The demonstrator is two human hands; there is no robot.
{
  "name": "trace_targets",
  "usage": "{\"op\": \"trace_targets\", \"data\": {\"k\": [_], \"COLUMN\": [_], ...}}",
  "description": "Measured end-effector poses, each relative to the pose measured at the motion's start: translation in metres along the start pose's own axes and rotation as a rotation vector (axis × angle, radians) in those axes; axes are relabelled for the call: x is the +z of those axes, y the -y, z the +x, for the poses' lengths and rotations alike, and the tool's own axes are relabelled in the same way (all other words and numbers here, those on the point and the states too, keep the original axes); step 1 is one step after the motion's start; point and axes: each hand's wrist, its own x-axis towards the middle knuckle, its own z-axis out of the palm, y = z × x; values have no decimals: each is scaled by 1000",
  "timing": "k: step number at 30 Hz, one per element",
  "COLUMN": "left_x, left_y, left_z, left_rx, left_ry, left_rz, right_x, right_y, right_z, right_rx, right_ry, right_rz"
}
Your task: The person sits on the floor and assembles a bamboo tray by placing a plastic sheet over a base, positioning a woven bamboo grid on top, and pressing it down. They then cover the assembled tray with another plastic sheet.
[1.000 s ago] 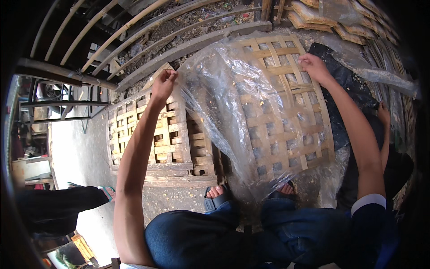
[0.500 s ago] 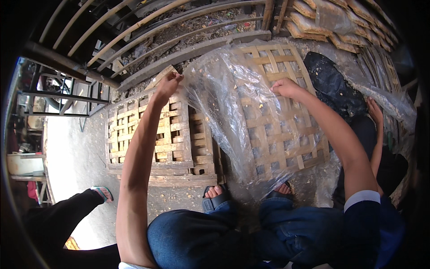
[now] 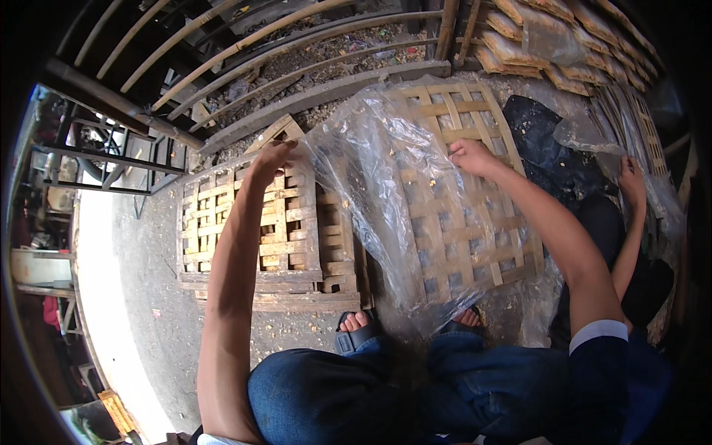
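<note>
A clear plastic sheet (image 3: 356,159) stretches between my two hands and drapes over a woven bamboo tray (image 3: 493,111) in front of my feet. My left hand (image 3: 271,160) is closed on the sheet's left edge, above a stack of woven bamboo trays (image 3: 245,222). Over the middle of the covered tray, my right hand (image 3: 472,158) pinches another part of the sheet. Much of the covered tray shows through the film.
At the right, a co-worker's hand (image 3: 632,178) holds other clear plastic near a black plastic sheet (image 3: 534,126). Filled pale bags (image 3: 512,37) are piled at the far right. A slatted bamboo fence (image 3: 326,44) stands beyond, and a metal frame (image 3: 111,163) at the left.
My left hand has dropped slightly toward me, still gripping the sheet. The co-worker's hand at the right now lifts plastic. A sandaled foot and dark-clad leg at the lower left have gone from view.
</note>
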Motion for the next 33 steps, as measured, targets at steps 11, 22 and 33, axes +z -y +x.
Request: {"op": "trace_targets", "data": {"k": [11, 22, 33], "left_x": [0, 19, 15], "left_y": [8, -2, -8], "left_z": [5, -13, -14], "left_rx": [117, 55, 21], "left_ry": [-182, 110, 236], "left_rz": [-201, -8, -295], "right_x": [-2, -2, -3], "right_y": [5, -7, 23], "right_z": [-3, -11, -25], "right_rx": [64, -16, 39], "right_ry": [126, -30, 138], "right_rz": [-87, -79, 38]}}
